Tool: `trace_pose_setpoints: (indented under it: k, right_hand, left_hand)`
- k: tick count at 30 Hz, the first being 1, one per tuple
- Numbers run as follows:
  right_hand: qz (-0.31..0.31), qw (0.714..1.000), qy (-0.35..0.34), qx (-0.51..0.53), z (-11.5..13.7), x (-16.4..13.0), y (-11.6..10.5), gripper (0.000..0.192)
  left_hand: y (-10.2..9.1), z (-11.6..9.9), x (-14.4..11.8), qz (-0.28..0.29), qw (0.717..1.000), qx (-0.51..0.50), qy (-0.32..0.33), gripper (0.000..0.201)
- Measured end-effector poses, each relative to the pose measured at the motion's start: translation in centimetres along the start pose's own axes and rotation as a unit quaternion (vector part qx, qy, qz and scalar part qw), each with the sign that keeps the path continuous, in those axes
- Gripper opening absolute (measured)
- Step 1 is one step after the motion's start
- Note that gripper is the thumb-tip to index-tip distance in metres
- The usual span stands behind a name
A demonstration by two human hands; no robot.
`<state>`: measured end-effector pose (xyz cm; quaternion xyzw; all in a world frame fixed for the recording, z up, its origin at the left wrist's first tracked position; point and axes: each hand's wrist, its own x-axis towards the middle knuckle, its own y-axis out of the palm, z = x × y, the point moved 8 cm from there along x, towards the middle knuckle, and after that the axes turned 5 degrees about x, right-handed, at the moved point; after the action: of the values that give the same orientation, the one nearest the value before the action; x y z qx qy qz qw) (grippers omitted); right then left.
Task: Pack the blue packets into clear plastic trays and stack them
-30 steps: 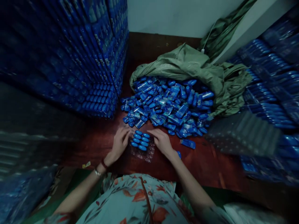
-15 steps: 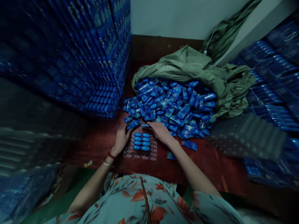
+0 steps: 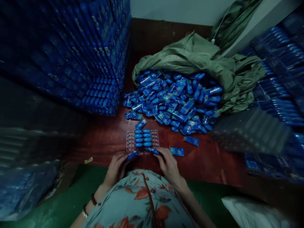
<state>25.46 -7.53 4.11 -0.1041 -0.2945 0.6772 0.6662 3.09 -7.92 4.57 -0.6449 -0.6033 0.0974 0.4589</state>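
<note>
My left hand (image 3: 117, 165) is closed on a small blue packet (image 3: 132, 155) at the near left corner of a clear plastic tray (image 3: 130, 148). A second blue packet (image 3: 155, 151) is gripped in my right hand (image 3: 169, 163), over the tray's near right edge. Two columns of blue packets (image 3: 142, 138) stand in the middle of the tray, and its side slots show bare plastic. One loose packet (image 3: 141, 123) lies just beyond the tray's far edge. Another packet (image 3: 177, 151) rests flat to the right of my right hand.
A large heap of blue packets (image 3: 175, 101) spills from a green sack (image 3: 190, 57). Tall stacks of filled trays (image 3: 102, 53) rise on the left, more filled trays (image 3: 275, 107) on the right. Nested clear trays (image 3: 251, 133) sit beside the heap on the red table (image 3: 204, 161).
Both hands have drawn back from the heap's near edge to the near side of the tray, each bringing a blue packet. One loose packet now lies at the tray's far edge.
</note>
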Motion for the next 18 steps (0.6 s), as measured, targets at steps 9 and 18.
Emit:
trace_pose_setpoints:
  k: [9,18]
  right_hand:
    - [0.175,0.953,-0.131,-0.208,3.2,1.4,3.3,0.034]
    - [0.171,0.948,-0.138,-0.231,3.6,1.6,4.1,0.028]
  left_hand:
    - [3.5,-1.9,2.1,0.148,0.978,0.021,0.144,0.04]
    - [4.3,-2.8,3.4,0.173,0.965,0.065,0.184,0.033]
